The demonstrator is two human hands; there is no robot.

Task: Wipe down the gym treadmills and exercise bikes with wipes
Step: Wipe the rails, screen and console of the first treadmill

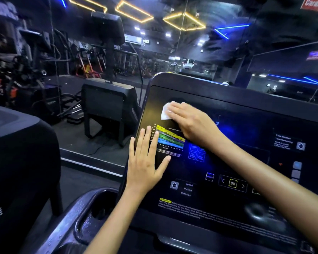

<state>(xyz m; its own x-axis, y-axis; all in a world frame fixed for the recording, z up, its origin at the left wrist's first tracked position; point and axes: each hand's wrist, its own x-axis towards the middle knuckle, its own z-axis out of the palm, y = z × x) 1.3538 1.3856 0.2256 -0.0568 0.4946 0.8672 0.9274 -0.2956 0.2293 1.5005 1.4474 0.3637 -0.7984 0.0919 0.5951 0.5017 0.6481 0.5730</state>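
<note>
The small white wipe [166, 111] is crumpled into a soft folded pad, lying flat on the upper left part of the glossy black treadmill console [246, 110], under the fingers of the right hand [191, 123]. That hand presses down on it with fingers nearly straight; its grip is flat, not curled round the cloth. The left hand [147, 162] rests palm-down on the console's left edge, fingers spread and straight, holding nothing, its tips touching a striped heart-rate chart of yellow, green and blue bands [171, 139].

The console face is smooth and shiny, with rounded corners. It carries a yellow-framed OK button [233, 183], printed words for speed, incline and calories, and a block of small warning text low down. At the lower left a moulded grey plastic cup holder [101, 208] looks wet and speckled. Ahead, a mirror wall shows hexagonal yellow ceiling lights [184, 22].
</note>
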